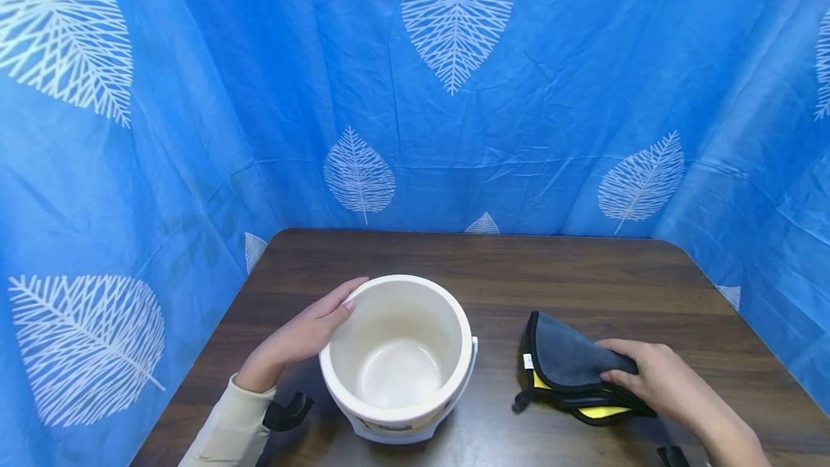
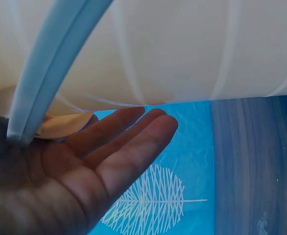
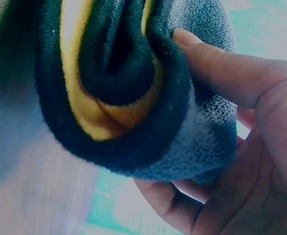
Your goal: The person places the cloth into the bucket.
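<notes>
A white bucket with a pale swing handle stands upright on the table, its inside bare. My left hand lies against its left side, the thumb at the rim. In the left wrist view the fingers stretch out nearly straight along the bucket wall, with the handle crossing in front. To the right, my right hand pinches a folded grey-and-yellow microfiber cloth with black edging. The right wrist view has the thumb on one face of the folded cloth and fingers behind it.
The dark wooden table has rounded far corners. A blue curtain with white leaf prints hangs behind it and along both sides. A black strap trails from the left sleeve beside the bucket.
</notes>
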Motion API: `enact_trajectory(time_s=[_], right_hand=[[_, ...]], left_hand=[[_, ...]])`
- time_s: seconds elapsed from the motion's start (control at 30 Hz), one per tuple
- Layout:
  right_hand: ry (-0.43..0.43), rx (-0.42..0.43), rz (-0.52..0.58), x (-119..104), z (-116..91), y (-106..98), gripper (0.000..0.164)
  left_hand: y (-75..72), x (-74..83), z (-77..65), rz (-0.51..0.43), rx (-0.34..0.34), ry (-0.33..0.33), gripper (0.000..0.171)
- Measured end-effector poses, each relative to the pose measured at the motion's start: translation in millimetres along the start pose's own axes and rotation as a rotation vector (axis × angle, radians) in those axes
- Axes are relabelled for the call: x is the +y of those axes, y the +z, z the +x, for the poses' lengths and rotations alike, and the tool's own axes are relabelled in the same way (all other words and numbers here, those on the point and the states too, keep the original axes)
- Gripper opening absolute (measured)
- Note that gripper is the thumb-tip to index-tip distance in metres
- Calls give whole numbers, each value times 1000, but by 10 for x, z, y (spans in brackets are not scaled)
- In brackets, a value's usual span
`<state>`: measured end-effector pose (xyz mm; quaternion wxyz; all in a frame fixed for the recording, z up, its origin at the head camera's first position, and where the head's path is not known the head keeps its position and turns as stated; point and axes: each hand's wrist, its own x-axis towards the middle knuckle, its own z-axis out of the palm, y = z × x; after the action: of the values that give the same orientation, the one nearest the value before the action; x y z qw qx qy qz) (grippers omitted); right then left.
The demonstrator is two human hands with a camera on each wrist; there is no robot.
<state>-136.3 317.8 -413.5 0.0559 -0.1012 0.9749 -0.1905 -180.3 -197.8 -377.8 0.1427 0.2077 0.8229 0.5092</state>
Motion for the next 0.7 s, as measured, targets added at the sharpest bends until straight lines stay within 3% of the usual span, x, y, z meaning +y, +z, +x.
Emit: enact_trajectory(time_s=[0.7], right_hand=[[-95, 113, -4, -152, -50, -217, 43]], left_hand=[[10, 7, 6, 23, 8, 1, 52]])
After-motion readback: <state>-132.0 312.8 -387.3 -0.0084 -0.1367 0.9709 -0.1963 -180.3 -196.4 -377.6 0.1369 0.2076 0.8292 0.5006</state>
